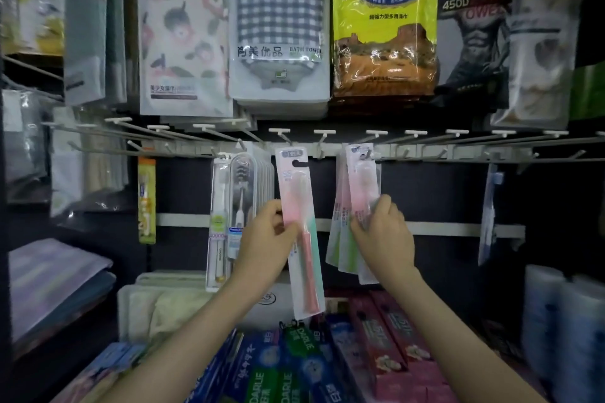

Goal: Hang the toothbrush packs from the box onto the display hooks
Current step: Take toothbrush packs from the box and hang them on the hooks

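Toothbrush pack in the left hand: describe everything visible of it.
The toothbrush pack is a long, narrow clear blister on a card fading pink to green, with a pink-handled brush inside, head up. It is nearly upright, top tipped slightly left. The left hand pinches its left edge near mid-height. Its hang hole sits just below the hooks, seemingly on none.

The long pink-and-green toothbrush pack (309, 258) was a clear, glossy plastic blister over smooth printed card; the second pink toothbrush pack (360, 180) just right of it had the same shiny film. The thin white display hooks (457, 132) looked like matt painted metal wire. At the top edge of the display rack (465, 151), the crinkled yellow bag (384, 20) was glossy plastic and the grey checked bath towel (280, 0) woven cloth in a clear sleeve.
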The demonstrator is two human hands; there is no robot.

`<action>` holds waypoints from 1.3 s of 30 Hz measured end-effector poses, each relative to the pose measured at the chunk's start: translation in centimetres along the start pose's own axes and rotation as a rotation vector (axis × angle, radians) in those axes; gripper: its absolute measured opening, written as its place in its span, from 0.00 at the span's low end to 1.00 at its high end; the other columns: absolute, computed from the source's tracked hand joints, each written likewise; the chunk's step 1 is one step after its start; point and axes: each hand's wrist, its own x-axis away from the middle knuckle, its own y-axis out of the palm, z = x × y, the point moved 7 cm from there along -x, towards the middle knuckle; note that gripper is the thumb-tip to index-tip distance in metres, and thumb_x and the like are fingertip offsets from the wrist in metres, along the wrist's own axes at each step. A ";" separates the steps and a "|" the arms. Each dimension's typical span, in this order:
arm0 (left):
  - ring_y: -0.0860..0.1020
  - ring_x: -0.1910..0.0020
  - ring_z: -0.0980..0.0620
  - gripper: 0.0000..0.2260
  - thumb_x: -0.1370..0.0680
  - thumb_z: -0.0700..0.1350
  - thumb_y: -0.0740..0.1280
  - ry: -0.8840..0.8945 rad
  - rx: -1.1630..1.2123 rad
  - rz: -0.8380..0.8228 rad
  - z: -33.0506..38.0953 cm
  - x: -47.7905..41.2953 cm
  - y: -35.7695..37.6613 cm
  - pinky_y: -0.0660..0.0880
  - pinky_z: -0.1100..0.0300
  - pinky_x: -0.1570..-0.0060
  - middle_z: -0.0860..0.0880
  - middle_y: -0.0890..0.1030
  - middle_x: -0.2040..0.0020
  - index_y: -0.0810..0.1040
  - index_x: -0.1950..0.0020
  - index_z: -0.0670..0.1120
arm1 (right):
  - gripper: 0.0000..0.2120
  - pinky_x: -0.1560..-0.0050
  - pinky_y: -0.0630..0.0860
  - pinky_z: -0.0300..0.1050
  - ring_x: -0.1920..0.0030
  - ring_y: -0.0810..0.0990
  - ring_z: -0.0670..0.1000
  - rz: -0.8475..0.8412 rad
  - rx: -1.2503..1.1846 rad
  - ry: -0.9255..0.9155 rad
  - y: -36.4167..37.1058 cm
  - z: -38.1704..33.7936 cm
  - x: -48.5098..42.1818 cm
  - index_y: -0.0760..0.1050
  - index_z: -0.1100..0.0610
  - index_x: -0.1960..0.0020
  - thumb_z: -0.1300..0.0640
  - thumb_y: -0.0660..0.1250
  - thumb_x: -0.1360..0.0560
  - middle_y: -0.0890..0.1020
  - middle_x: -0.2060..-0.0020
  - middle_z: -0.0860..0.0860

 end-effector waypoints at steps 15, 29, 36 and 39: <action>0.81 0.56 0.49 0.06 0.21 0.41 0.65 0.017 -0.001 -0.002 -2.3 0.1 0.7 0.77 0.55 0.57 0.53 0.82 0.56 0.74 0.48 0.52 | 0.32 0.58 0.73 0.49 0.45 0.77 0.61 -0.082 -0.106 0.196 4.1 0.6 -0.4 0.49 0.65 0.25 0.48 0.58 0.19 0.72 0.37 0.62; 0.81 0.56 0.48 0.10 0.21 0.39 0.65 0.034 -0.012 0.061 -2.0 0.9 -1.8 0.78 0.53 0.55 0.55 0.82 0.57 0.73 0.50 0.56 | 0.30 0.31 0.53 0.69 0.26 0.53 0.64 0.122 0.215 -0.390 3.6 -2.7 2.7 0.61 0.51 0.24 0.55 0.63 0.25 0.55 0.26 0.60; 0.80 0.54 0.43 0.11 0.21 0.40 0.65 0.028 0.026 0.069 -1.5 1.3 -2.4 0.77 0.50 0.56 0.50 0.83 0.56 0.73 0.52 0.57 | 0.31 0.47 0.77 0.59 0.31 0.57 0.66 0.106 0.016 -0.246 2.0 -3.3 -0.4 0.62 0.56 0.26 0.71 0.63 0.27 0.49 0.24 0.63; 0.80 0.55 0.45 0.10 0.21 0.40 0.65 0.017 0.024 0.073 -1.8 1.4 -2.7 0.77 0.51 0.57 0.51 0.83 0.57 0.73 0.52 0.57 | 0.32 0.49 0.78 0.55 0.30 0.57 0.65 0.111 -0.022 -0.223 1.7 -3.5 -0.3 0.62 0.54 0.26 0.72 0.62 0.26 0.47 0.24 0.63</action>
